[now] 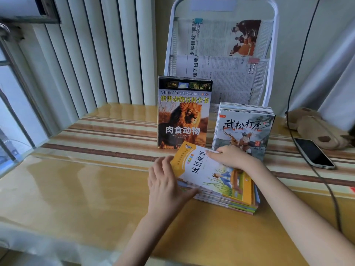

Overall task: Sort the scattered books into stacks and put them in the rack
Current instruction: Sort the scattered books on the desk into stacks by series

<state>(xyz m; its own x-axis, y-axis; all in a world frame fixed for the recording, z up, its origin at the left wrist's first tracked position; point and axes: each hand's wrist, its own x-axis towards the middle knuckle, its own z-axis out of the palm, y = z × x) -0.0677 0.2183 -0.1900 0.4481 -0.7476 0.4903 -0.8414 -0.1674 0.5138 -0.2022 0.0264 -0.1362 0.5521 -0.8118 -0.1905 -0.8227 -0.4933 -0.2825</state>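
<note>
Three groups of books are shown: one flat stack (221, 185), one lion-cover set (183, 114) standing upright, one tiger-cover set (244, 129) leaning. One rack (222, 45), two newspapers, two binder clips, one phone (315, 155), two hands.

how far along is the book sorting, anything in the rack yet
Sorting looks nearly done: three groups show, the lion books, the tiger stack and the yellow stack. Left hand and right hand are squaring the yellow one. The rack holds only newspapers, so racking remains.
</note>
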